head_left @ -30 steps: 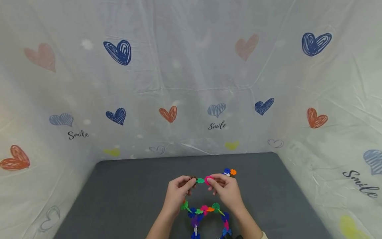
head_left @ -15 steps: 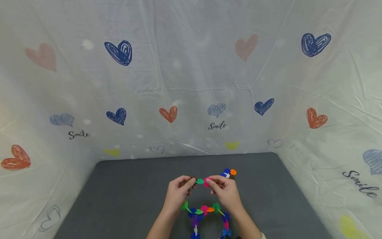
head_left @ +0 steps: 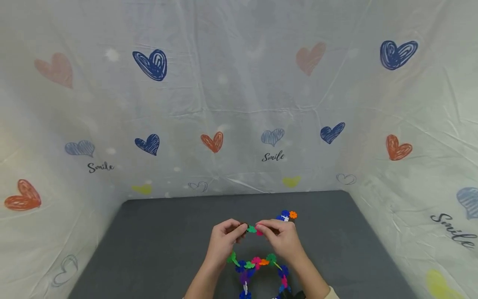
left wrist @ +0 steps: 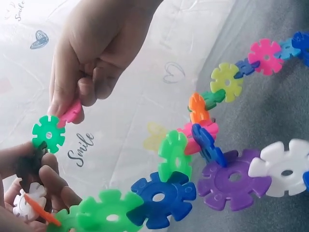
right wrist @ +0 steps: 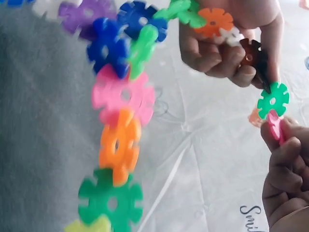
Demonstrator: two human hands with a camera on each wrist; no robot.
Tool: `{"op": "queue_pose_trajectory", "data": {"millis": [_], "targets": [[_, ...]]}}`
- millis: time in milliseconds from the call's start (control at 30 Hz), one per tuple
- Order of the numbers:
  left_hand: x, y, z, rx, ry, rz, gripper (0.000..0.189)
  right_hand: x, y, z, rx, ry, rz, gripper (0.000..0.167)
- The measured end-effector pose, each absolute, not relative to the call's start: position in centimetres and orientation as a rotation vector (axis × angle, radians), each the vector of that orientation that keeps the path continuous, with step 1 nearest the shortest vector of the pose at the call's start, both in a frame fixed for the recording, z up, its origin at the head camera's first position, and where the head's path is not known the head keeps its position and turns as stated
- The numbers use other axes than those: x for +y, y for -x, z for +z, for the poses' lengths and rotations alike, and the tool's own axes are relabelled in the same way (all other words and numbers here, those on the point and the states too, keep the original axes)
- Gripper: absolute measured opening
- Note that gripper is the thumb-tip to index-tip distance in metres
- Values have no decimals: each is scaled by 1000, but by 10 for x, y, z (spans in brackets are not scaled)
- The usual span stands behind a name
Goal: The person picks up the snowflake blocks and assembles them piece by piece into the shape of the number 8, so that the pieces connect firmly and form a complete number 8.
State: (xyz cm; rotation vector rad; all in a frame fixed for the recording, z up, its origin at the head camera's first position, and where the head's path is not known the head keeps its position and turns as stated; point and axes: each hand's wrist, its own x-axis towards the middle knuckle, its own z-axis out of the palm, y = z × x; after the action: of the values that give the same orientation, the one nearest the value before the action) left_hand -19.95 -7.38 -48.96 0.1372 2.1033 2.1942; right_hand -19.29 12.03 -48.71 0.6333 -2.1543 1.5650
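My left hand (head_left: 224, 241) pinches a brown notched snowflake disc (right wrist: 250, 54) between thumb and fingers. My right hand (head_left: 282, 240) pinches a pink snowflake disc (right wrist: 274, 124), mostly covered by its fingertips. Between the hands a green disc (left wrist: 49, 134) is slotted to the brown one and meets the pink one at its edge. From the left hand trail a white disc (left wrist: 30, 202) and an orange disc (right wrist: 215, 22). They lead to light green discs (left wrist: 110, 210) and a long chain of linked discs, with blue, purple (left wrist: 234, 180) and pink ones among them.
In the head view the chain forms a loop (head_left: 256, 261) on the dark grey table (head_left: 157, 245), below the hands. Blue, white and orange discs (head_left: 293, 214) lie just beyond the right hand. A pale curtain (head_left: 239, 83) printed with hearts surrounds the table.
The pink disc has turned and slipped further behind the right fingertips. Both hands stay nearly in place. The head view has shifted slightly.
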Motion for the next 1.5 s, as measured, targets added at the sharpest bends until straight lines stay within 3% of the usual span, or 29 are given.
{"op": "queue_pose_trajectory", "data": {"millis": [200, 767, 1233, 1500], "targets": [[-67, 199, -487, 2071, -121, 2225, 28, 119, 182, -468, -2149, -527, 1682, 9], [-67, 198, -485, 2037, -112, 2203, 27, 113, 176, -461, -2241, -343, 1731, 8], [-64, 197, -495, 1984, -18, 2268, 27, 143, 200, -496, -2386, -202, 1788, 31], [-72, 199, -502, 2014, 42, 2294, 30, 179, 214, -509, -2619, -82, 1549, 27]]}}
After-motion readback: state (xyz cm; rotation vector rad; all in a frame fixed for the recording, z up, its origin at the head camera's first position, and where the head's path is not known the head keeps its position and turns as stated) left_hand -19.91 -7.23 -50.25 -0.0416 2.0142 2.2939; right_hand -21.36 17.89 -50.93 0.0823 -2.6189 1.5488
